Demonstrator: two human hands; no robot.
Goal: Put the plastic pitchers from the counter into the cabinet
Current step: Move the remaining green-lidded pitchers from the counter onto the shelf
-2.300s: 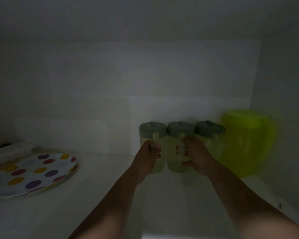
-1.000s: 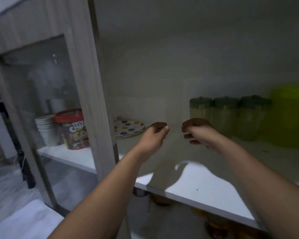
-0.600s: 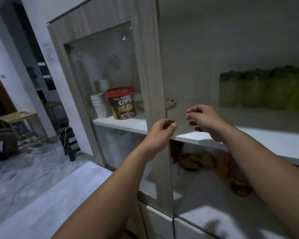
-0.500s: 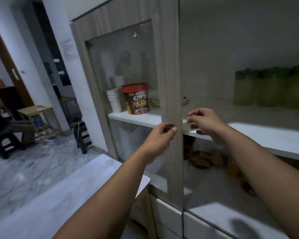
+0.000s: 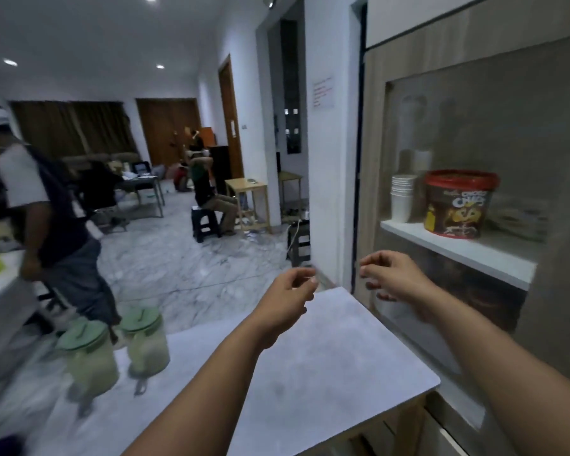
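Two pale pitchers, green lids, upright on counter.

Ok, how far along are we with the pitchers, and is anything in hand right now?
Nothing is in hand: the left hand and right hand are both empty, held over the counter. Two green-lidded pitchers remain on it, one nearer and one behind, so at least those are left. The open shelf where pitchers go is out of view now, so what is done cannot be confirmed here.
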